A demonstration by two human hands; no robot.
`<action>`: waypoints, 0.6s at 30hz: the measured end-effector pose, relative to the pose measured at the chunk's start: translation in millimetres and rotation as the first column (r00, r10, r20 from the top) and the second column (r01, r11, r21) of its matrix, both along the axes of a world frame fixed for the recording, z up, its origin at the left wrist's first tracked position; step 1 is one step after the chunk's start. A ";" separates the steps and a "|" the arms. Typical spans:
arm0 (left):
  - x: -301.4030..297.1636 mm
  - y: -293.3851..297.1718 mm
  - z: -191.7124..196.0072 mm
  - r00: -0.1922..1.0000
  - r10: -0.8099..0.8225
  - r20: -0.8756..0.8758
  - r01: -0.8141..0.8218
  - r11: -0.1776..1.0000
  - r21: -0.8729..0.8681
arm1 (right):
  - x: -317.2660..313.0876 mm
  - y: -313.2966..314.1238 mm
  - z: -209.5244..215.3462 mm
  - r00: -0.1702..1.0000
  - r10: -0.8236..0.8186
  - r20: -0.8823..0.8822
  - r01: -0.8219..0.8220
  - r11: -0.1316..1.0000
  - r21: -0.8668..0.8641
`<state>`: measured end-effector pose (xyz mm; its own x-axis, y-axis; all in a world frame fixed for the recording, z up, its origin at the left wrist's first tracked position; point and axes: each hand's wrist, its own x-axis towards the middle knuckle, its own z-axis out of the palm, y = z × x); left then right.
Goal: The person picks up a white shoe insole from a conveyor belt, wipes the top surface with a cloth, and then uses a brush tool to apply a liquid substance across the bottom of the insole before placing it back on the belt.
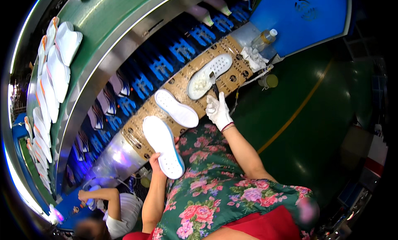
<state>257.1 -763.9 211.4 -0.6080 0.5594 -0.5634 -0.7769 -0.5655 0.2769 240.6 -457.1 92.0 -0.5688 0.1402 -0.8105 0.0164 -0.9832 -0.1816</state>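
Observation:
My left hand [156, 163] grips a white shoe sole [159, 142] with a blue edge and small holes at its near end, held over the front edge of the work surface. A white glove covers my right hand [218, 112], its fingers around the end of a small dark-handled brush [215, 89]. The brush reaches into a grey, sole-shaped holder [219, 65] with whitish paste at one end and holes at the other. Between the holder and the held sole lies a second white sole [176, 109].
Brown printed cardboard [134, 134] covers the bench. Behind run blue racks [161, 67] carrying shoe uppers, then a green belt [97, 24] with stacked white soles [54, 74]. A clear bottle [264, 39] and crumpled white cloth [253, 59] sit at right. A co-worker's arm [101, 194] shows lower left.

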 end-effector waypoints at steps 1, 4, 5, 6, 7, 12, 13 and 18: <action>0.3 -8.0 -1.2 0.999 -0.001 -0.036 0.000 1.000 -0.022 | -9.4 -0.6 -2.7 0.999 -0.030 -0.023 0.030 0.999 0.019; -3.4 -23.4 -3.7 0.999 -0.028 -0.027 0.027 0.999 -0.024 | -31.9 2.5 -12.0 0.991 -0.136 -0.013 0.136 0.989 0.055; -2.5 -26.4 -3.1 0.998 -0.021 -0.052 0.018 0.998 -0.066 | -40.3 6.4 -16.1 0.982 -0.187 -0.007 0.186 0.981 -0.051; -2.2 -28.4 -3.7 1.000 0.002 -0.006 -0.002 0.999 -0.049 | -51.6 4.6 -21.1 0.968 -0.251 -0.017 0.247 0.962 -0.116; -5.5 -29.4 -2.6 1.000 0.014 0.023 -0.014 1.000 -0.001 | -57.5 6.5 -29.8 0.953 -0.299 -0.051 0.291 0.949 -0.125; -32.6 -13.0 4.6 0.996 0.031 -0.079 -0.025 0.996 0.086 | -43.3 7.7 29.4 0.890 -0.401 -0.215 0.435 0.890 0.139; -37.4 -8.6 6.5 0.997 0.042 -0.070 -0.028 0.983 0.181 | -42.3 3.2 47.8 0.872 -0.423 -0.246 0.475 0.852 0.220; -51.2 24.6 19.8 0.994 0.026 -0.103 -0.015 0.994 0.111 | -35.0 -8.5 124.2 0.907 -0.127 -0.401 0.352 0.751 0.559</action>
